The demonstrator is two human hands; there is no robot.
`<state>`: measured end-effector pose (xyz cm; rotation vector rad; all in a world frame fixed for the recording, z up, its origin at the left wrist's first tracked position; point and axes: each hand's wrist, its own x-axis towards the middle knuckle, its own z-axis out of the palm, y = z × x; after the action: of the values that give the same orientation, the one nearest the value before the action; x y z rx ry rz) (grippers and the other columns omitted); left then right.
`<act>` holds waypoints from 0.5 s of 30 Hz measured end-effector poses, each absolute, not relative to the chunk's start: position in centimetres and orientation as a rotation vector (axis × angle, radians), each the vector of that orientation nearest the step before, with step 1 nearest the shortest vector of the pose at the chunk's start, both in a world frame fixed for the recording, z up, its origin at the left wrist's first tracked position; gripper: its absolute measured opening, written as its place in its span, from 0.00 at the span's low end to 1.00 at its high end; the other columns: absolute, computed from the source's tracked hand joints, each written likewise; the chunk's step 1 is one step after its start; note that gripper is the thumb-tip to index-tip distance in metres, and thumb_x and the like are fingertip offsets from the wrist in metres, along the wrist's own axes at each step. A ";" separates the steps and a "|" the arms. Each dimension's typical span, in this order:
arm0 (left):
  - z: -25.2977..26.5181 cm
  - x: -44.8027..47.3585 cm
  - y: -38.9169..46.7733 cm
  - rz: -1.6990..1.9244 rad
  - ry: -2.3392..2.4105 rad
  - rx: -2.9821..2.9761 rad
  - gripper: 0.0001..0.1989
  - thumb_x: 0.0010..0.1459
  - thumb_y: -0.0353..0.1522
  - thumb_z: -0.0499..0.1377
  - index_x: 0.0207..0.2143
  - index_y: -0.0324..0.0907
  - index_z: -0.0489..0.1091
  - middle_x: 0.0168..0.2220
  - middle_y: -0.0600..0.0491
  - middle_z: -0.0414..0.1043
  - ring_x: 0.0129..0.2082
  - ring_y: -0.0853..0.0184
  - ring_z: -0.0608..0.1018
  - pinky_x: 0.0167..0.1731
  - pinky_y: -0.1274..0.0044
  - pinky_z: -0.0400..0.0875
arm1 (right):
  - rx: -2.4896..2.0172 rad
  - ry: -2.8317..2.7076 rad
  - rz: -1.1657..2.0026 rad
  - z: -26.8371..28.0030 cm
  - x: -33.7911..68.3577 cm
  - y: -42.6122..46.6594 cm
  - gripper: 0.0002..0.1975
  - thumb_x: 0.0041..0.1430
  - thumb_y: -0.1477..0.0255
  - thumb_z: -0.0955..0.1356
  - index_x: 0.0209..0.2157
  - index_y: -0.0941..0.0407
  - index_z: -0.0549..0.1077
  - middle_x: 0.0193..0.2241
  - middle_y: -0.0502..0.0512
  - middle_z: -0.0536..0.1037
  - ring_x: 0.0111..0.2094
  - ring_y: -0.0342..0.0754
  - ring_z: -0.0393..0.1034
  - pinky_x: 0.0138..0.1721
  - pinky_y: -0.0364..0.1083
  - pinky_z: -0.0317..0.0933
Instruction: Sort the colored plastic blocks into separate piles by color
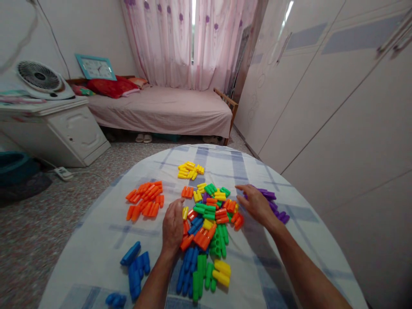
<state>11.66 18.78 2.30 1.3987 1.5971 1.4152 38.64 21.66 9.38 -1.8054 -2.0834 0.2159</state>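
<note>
A round counter (92,253), covered by a pale checked cloth (154,165), is seen from above, with two bare hands over it. Between the hands a mixed pile (205,210) of plastic blocks is spread, in green, orange, blue and yellow, with a little purple. Its long axis is run front to back, from the near edge of the counter toward the far side, so that both hands are set at its flanks.

The left hand (173,225) is placed along the pile's left side, just beside its orange and yellow blocks; its back is turned up, and whether anything is gripped under it cannot be told. The right hand (255,206) is held off the pile's upper right side, its fingers parted and pointed left toward the blocks, with nothing seen between them. The left hand is the nearer one to the pile; by the right, a small gap is left.

Around the pile, single-colour groups are laid: orange blocks (149,190) to the left, yellow blocks (189,169) beyond the far end, blue blocks (134,279) at the near left, and purple blocks (283,216) at the right, partly hidden by the right hand. Past the counter, a bed (174,105) is backed by pink curtains (161,47).
</note>
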 end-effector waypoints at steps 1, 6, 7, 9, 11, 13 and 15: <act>2.3 11.7 18.8 1.413 1.595 1.393 0.22 0.64 0.42 0.43 0.45 0.40 0.70 0.48 0.46 0.72 0.51 0.62 0.72 0.54 0.67 0.63 | -1.802 -2.128 0.239 9.2 37.8 22.8 0.18 0.58 0.72 0.62 0.50 0.56 0.71 0.47 0.57 0.73 0.44 0.47 0.69 0.47 0.45 0.60; 2.2 11.7 18.7 1.401 1.574 1.373 0.22 0.64 0.43 0.43 0.45 0.41 0.70 0.49 0.47 0.71 0.52 0.62 0.71 0.55 0.68 0.62 | -1.868 -2.297 0.409 8.1 36.3 26.3 0.21 0.55 0.75 0.64 0.51 0.55 0.71 0.46 0.57 0.73 0.43 0.46 0.70 0.44 0.43 0.59; 2.1 11.7 18.7 1.406 1.571 1.374 0.22 0.64 0.43 0.43 0.45 0.41 0.70 0.48 0.47 0.71 0.52 0.62 0.71 0.55 0.68 0.62 | -1.886 -2.318 0.425 7.9 36.2 26.7 0.21 0.55 0.74 0.64 0.51 0.54 0.71 0.46 0.57 0.73 0.43 0.47 0.70 0.43 0.43 0.59; 2.1 11.7 18.7 1.423 1.564 1.378 0.21 0.64 0.42 0.43 0.45 0.41 0.70 0.48 0.47 0.71 0.51 0.63 0.71 0.55 0.68 0.62 | -1.906 -2.340 0.420 7.6 36.2 27.1 0.22 0.53 0.74 0.64 0.51 0.54 0.71 0.45 0.57 0.74 0.42 0.47 0.70 0.42 0.42 0.59; 2.1 11.7 18.7 1.436 1.565 1.372 0.21 0.64 0.42 0.44 0.45 0.41 0.70 0.48 0.47 0.71 0.51 0.63 0.71 0.55 0.68 0.62 | -1.909 -2.340 0.384 7.4 36.2 27.5 0.21 0.53 0.75 0.64 0.50 0.54 0.72 0.43 0.56 0.75 0.41 0.47 0.70 0.41 0.42 0.58; 2.0 11.7 18.7 1.434 1.574 1.360 0.21 0.64 0.42 0.44 0.46 0.41 0.71 0.49 0.47 0.71 0.51 0.63 0.72 0.55 0.68 0.63 | -1.902 -2.328 0.352 7.2 36.4 27.9 0.18 0.54 0.76 0.63 0.47 0.55 0.74 0.41 0.56 0.77 0.41 0.47 0.70 0.42 0.42 0.58; 2.1 11.8 18.7 1.424 1.581 1.358 0.21 0.64 0.42 0.44 0.45 0.41 0.71 0.49 0.47 0.71 0.51 0.63 0.71 0.55 0.68 0.63 | -1.906 -2.288 0.311 7.2 36.6 28.6 0.16 0.56 0.75 0.62 0.44 0.55 0.75 0.40 0.55 0.78 0.42 0.48 0.70 0.42 0.42 0.58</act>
<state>11.78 18.72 2.08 1.3585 1.5808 1.4236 36.60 28.65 7.16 -1.9056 -2.2884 0.3114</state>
